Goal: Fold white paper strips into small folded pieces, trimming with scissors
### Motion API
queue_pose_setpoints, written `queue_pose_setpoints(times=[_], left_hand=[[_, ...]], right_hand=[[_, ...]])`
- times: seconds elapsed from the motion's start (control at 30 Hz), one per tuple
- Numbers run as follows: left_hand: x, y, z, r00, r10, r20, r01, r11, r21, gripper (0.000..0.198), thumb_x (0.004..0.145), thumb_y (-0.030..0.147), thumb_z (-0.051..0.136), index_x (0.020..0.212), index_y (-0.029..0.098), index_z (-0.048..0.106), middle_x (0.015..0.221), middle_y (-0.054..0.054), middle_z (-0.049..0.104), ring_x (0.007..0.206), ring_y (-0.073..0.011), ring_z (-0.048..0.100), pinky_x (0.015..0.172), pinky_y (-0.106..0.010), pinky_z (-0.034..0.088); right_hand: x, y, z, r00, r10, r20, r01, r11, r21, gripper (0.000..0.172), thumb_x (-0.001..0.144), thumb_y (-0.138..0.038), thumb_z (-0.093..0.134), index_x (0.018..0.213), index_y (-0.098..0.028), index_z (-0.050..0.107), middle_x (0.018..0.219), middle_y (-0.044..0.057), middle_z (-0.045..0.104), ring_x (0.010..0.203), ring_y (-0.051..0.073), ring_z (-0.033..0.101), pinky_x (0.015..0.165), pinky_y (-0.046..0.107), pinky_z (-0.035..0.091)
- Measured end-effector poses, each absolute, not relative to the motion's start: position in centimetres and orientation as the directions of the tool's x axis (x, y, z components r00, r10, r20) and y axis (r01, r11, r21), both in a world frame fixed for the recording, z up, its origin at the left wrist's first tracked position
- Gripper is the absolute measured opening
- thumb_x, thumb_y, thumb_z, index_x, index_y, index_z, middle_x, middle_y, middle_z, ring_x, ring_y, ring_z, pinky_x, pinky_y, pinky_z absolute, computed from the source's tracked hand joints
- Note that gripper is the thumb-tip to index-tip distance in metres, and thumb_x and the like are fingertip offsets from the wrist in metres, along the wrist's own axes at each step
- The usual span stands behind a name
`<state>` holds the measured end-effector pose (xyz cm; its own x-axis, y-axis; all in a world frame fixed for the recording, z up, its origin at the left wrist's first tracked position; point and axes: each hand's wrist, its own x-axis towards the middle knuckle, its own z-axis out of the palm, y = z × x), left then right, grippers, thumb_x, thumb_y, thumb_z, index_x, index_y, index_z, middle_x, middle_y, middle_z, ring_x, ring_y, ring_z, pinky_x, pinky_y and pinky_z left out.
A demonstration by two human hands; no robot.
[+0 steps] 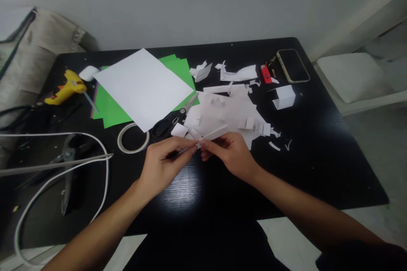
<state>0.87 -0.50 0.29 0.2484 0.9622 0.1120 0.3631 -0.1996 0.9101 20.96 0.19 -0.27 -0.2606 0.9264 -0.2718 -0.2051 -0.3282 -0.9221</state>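
Observation:
A narrow white paper strip is held between my two hands over the black table. My left hand pinches its left end with thumb and forefinger. Close beside it, my right hand grips the strip with thumb and fingers, the fingertips of both hands nearly touching. Just beyond the hands lies a large piece of white paper with small folded paper pieces on it. Black-handled scissors lie to the left of that paper, their blades pointing away.
Around the black table are a white sheet on green sheets, a tape roll, a yellow glue gun, pliers, a white cable, a red lighter, a phone and paper scraps.

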Motion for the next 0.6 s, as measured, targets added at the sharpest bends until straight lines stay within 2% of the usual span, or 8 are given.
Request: queue_pose_setpoints(times=[0.17, 0.37, 0.6], left_hand=[[0.84, -0.38, 0.39, 0.267, 0.957, 0.116, 0.333, -0.205, 0.921, 0.010, 0.092, 0.022, 0.076, 0.100, 0.022, 0.081, 0.097, -0.004, 0.082, 0.087, -0.0177, 0.076, 0.079, -0.029, 0.060], [1.16, -0.15, 1.01, 0.231, 0.972, -0.049, 0.229, -0.005, 0.973, 0.012, 0.091, 0.025, 0.075, 0.101, 0.020, 0.078, 0.086, -0.003, 0.081, 0.076, -0.0167, 0.076, 0.073, -0.027, 0.062], [1.23, 0.25, 1.23, 0.282, 0.951, -0.128, 0.224, 0.065, 0.972, 0.008, 0.092, 0.026, 0.074, 0.090, 0.019, 0.078, 0.081, -0.003, 0.080, 0.074, -0.0165, 0.075, 0.071, -0.025, 0.060]], right_hand=[[21.02, 0.29, -0.21, -0.270, 0.926, -0.264, -0.202, -0.323, -0.925, 0.030, 0.078, -0.046, 0.087, 0.077, -0.018, 0.079, 0.070, 0.002, 0.074, 0.062, 0.016, 0.071, 0.064, 0.031, 0.064], [21.13, 0.33, -0.06, -0.281, 0.922, -0.265, -0.166, -0.319, -0.933, 0.031, 0.079, -0.047, 0.086, 0.077, -0.018, 0.079, 0.069, 0.003, 0.074, 0.063, 0.017, 0.071, 0.065, 0.033, 0.064], [20.99, 0.29, -0.25, -0.319, 0.912, -0.258, -0.218, -0.335, -0.917, 0.026, 0.078, -0.043, 0.088, 0.078, -0.018, 0.080, 0.069, 0.002, 0.075, 0.063, 0.015, 0.071, 0.065, 0.030, 0.064]])
